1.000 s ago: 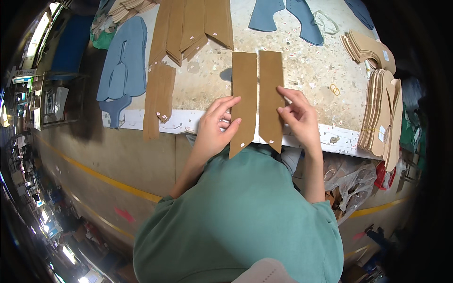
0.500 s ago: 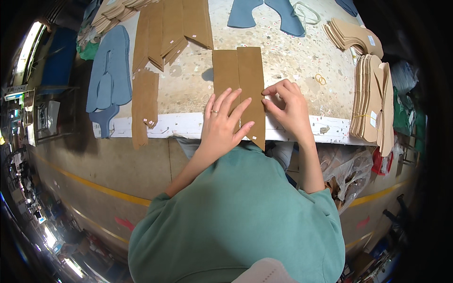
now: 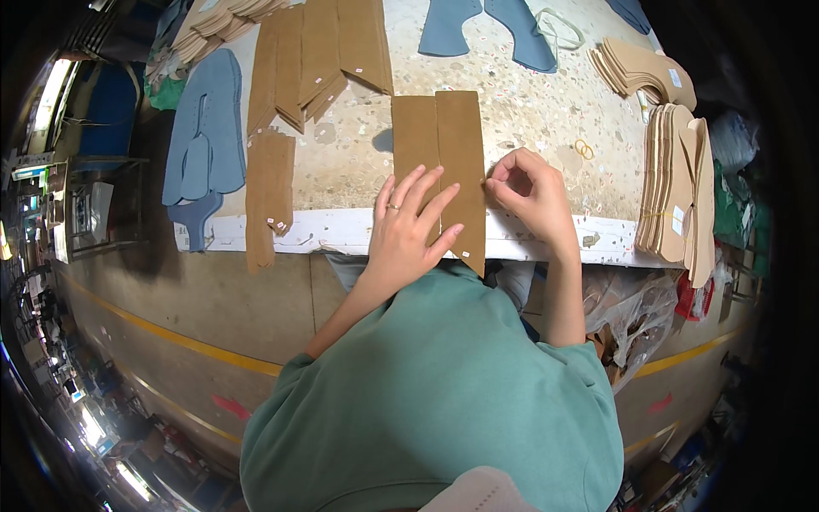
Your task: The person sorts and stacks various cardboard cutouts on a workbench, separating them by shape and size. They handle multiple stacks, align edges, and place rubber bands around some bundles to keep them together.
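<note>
Two long brown flat strips [image 3: 461,128], which look like leather or fabric, lie side by side in front of me. The right one ends in a slanted tip with a small white label, just over the table's front edge. My left hand [image 3: 409,226] rests on both strips, palm down and fingers spread, a ring on one finger. It hides part of the seam between them and the left strip's lower end. At the right strip's long edge, my right hand [image 3: 536,194] has thumb and forefinger pinched together. Whatever lies between those fingertips is too small to make out.
More brown strips [image 3: 320,51] lie at the back left, a shorter brown pile [image 3: 270,188] nearer. Blue cut pieces [image 3: 200,128] lie far left. Tan stacks [image 3: 665,183] stand at the right, beyond two yellow rubber bands [image 3: 583,149]. A clear plastic bag [image 3: 627,316] is below the table.
My right thumb and forefinger, apart at the strip's edge before, have come together in a pinch. My left hand stays spread on the strips. The whole view has shifted slightly.
</note>
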`<state>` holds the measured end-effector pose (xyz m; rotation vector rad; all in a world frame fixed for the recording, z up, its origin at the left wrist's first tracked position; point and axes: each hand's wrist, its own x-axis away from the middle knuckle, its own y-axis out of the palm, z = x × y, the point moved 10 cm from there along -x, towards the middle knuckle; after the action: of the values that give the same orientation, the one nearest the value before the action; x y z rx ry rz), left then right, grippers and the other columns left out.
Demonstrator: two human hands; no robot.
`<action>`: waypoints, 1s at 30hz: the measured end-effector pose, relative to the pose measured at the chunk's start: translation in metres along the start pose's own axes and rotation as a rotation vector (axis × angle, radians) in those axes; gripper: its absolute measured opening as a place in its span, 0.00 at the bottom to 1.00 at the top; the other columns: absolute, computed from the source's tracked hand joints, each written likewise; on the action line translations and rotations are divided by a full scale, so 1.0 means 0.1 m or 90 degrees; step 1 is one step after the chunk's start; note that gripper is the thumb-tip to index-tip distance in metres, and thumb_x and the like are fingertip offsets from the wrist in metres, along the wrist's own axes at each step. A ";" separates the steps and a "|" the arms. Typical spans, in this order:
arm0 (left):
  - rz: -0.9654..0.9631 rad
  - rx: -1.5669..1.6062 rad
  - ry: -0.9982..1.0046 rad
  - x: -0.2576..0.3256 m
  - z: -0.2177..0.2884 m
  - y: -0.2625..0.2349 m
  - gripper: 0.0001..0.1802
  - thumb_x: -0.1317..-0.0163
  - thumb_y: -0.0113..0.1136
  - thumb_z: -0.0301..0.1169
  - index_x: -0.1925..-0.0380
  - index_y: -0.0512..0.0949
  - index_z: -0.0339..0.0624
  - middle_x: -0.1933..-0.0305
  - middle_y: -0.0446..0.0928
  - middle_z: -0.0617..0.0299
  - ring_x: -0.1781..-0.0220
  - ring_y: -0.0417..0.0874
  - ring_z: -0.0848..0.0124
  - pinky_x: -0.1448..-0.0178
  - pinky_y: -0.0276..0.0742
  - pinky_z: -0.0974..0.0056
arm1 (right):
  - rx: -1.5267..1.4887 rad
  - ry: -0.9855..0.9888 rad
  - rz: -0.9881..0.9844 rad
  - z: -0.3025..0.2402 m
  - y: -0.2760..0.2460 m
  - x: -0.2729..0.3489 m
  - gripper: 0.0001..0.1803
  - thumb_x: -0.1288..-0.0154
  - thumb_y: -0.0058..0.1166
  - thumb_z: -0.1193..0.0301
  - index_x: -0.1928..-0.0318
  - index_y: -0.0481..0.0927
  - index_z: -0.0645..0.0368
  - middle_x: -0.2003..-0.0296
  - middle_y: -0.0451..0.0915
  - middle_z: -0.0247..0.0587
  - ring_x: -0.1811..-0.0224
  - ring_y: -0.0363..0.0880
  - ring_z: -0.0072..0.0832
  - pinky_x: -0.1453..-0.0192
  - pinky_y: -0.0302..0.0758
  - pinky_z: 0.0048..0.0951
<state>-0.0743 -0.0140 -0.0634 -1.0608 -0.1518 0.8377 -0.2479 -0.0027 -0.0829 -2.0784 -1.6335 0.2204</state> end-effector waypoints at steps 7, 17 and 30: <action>0.008 -0.008 0.002 0.01 0.00 0.01 0.26 0.42 0.64 0.41 0.42 0.75 0.51 0.33 0.66 0.58 0.29 0.63 0.58 0.26 0.50 0.45 | 0.206 -0.157 0.066 -0.28 0.05 0.08 0.07 0.46 0.61 0.70 0.66 0.81 0.56 0.71 0.75 0.35 0.62 0.74 0.33 0.57 0.74 0.34; 0.009 -0.004 0.008 0.01 0.00 0.00 0.26 0.42 0.64 0.41 0.42 0.75 0.51 0.33 0.67 0.58 0.29 0.63 0.57 0.26 0.50 0.45 | 0.217 -0.148 0.053 -0.24 0.08 0.03 0.05 0.48 0.61 0.72 0.69 0.81 0.57 0.73 0.74 0.36 0.64 0.74 0.33 0.59 0.73 0.33; 0.062 0.121 0.008 0.01 0.06 -0.27 0.19 0.44 0.64 0.33 0.51 0.81 0.47 0.40 0.73 0.56 0.34 0.70 0.55 0.29 0.57 0.46 | -0.419 -0.044 0.058 0.27 -0.30 0.18 0.10 0.40 0.60 0.80 0.71 0.71 0.56 0.70 0.72 0.26 0.68 0.68 0.14 0.62 0.65 0.17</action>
<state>-0.0622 -0.0144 -0.0385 -0.8998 -0.0093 0.9151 -0.2799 0.0264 -0.0898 -2.6456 -1.8221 -0.2589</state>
